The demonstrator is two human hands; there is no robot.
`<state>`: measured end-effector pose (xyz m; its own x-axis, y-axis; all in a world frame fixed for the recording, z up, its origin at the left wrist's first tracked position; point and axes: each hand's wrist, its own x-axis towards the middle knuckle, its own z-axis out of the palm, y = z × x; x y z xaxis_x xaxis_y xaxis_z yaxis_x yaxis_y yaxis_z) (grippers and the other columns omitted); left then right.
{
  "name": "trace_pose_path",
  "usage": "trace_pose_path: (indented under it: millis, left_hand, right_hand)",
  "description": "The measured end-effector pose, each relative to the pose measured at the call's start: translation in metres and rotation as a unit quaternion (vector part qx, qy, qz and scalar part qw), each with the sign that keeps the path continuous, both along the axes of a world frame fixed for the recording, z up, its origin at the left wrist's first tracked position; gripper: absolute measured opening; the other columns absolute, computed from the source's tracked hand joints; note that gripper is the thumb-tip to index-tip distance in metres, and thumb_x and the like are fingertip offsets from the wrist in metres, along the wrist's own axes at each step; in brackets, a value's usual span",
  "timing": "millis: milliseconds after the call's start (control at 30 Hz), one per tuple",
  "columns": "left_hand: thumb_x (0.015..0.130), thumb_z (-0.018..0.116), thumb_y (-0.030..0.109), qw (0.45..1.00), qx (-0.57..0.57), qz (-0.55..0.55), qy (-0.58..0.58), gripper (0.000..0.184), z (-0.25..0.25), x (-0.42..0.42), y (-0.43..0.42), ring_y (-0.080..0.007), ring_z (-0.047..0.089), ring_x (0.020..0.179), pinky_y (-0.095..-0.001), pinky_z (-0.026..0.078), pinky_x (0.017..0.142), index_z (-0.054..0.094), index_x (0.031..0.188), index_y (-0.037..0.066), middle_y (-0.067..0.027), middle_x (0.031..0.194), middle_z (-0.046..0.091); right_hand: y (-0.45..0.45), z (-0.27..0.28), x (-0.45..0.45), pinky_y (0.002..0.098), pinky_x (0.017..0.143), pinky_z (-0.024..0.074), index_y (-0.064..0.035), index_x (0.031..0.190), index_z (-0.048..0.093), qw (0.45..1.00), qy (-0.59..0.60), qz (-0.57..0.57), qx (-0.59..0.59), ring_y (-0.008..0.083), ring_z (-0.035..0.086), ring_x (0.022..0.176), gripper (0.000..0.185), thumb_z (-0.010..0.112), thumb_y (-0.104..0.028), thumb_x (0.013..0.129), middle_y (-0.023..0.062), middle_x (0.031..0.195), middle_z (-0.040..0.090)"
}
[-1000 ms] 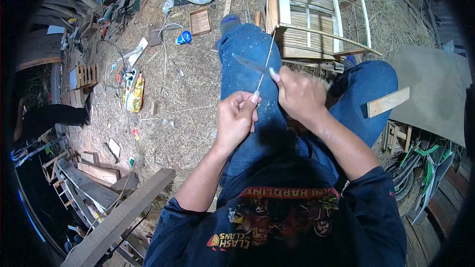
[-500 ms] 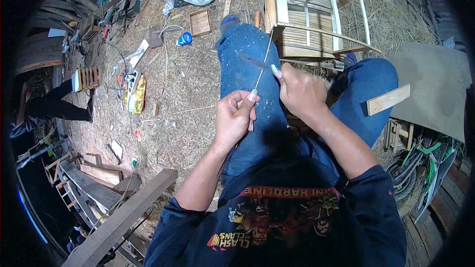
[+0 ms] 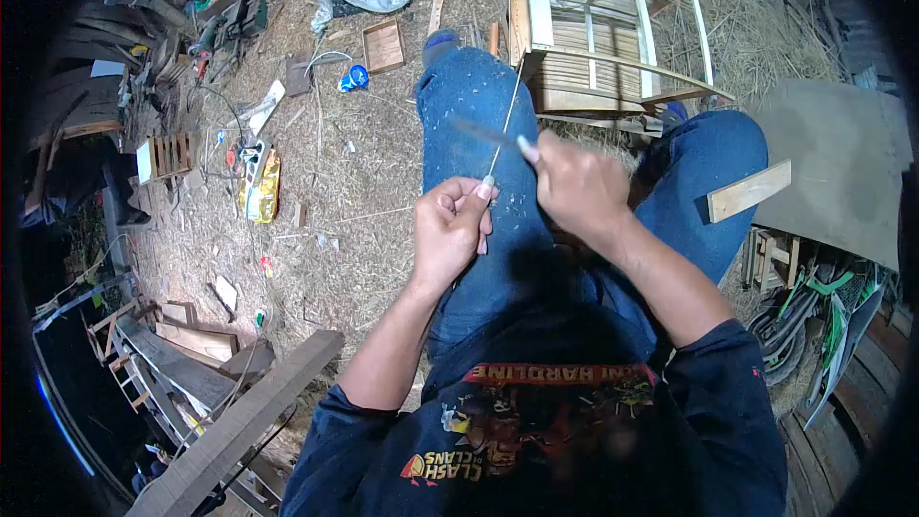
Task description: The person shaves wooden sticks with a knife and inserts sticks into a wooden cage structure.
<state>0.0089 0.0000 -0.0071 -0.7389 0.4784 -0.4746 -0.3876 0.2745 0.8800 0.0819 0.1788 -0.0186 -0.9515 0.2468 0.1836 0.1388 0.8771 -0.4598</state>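
Note:
Between the thumb and fingers of my left hand (image 3: pixel 452 230) is the lower end of a thin stick (image 3: pixel 507 124), which slants up over the denim-covered knee. My right hand (image 3: pixel 582 184) is closed round the handle of a knife (image 3: pixel 477 130). The blade is blurred, points to the upper left and crosses the stick above my left hand. Whether the edge touches the stick cannot be made out. A slatted wooden cage (image 3: pixel 613 56) lies just beyond the knees. On the other thigh rests a short wooden board (image 3: pixel 750 191).
A small wooden tray (image 3: pixel 384 46), a blue packet (image 3: pixel 353 78) and a yellow bag (image 3: pixel 260 187) lie on the straw-strewn ground. A long beam (image 3: pixel 239 426) slants at the lower left. A grey sheet (image 3: pixel 828 172) lies at the right, and another person's leg (image 3: pixel 117 193) shows at the far left.
The knife has shifted slightly along the stick and its blade is now blurred. My left hand has barely moved. The other person at the far left has changed position.

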Motion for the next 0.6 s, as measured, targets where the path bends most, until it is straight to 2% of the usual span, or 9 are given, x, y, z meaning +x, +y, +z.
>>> trace_pose_path:
  millis: [100,167,267,367,600]
  left_hand:
    - [0.106,0.062,0.015,1.000,0.011,0.001,-0.007,0.020,-0.001,-0.001,0.000,-0.0066,0.048,0.043,-0.0231,0.037,0.041,0.068,0.098,-0.003,-0.0026,0.062,0.060]
    - [0.106,0.062,0.015,1.000,0.015,0.000,-0.001,0.020,-0.002,0.000,-0.001,-0.0065,0.049,0.044,-0.0231,0.038,0.041,0.068,0.098,-0.003,-0.0028,0.062,0.060]
    - [0.106,0.062,0.014,1.000,0.016,0.004,0.001,0.020,-0.002,0.000,-0.001,-0.0063,0.049,0.044,-0.0230,0.038,0.041,0.068,0.099,-0.003,-0.0027,0.062,0.060]
    - [0.106,0.062,0.014,1.000,0.018,0.003,0.006,0.020,-0.006,0.000,-0.003,-0.0061,0.049,0.045,-0.0229,0.037,0.041,0.069,0.099,-0.003,-0.0023,0.062,0.060]
    - [0.106,0.062,0.015,0.999,0.035,0.003,0.009,0.019,-0.005,0.002,-0.004,-0.0054,0.049,0.046,-0.0225,0.038,0.042,0.069,0.100,-0.003,-0.0017,0.063,0.060]
  right_hand:
    - [-0.001,0.002,-0.001,0.0511,0.049,0.0514,-0.0093,0.085,0.059,0.999,-0.027,-0.011,-0.028,0.0368,0.069,0.058,0.016,0.062,-0.019,0.098,0.0150,0.068,0.068]
    - [-0.001,-0.004,0.002,0.0516,0.049,0.0513,-0.0094,0.085,0.060,0.999,0.003,0.012,-0.034,0.0368,0.069,0.059,0.016,0.062,-0.019,0.097,0.0149,0.067,0.067]
    - [0.008,-0.006,-0.008,0.0526,0.049,0.0508,-0.0091,0.084,0.060,0.998,-0.023,-0.055,-0.028,0.0373,0.069,0.058,0.016,0.061,-0.020,0.097,0.0150,0.066,0.067]
    - [-0.006,0.000,0.004,0.0526,0.050,0.0507,-0.0088,0.084,0.060,0.999,-0.023,-0.004,-0.049,0.0375,0.069,0.058,0.017,0.061,-0.020,0.098,0.0153,0.066,0.067]
    - [-0.001,-0.001,-0.002,0.0533,0.050,0.0502,-0.0087,0.084,0.059,0.998,-0.010,-0.020,-0.053,0.0388,0.068,0.058,0.017,0.063,-0.019,0.097,0.0168,0.067,0.066]
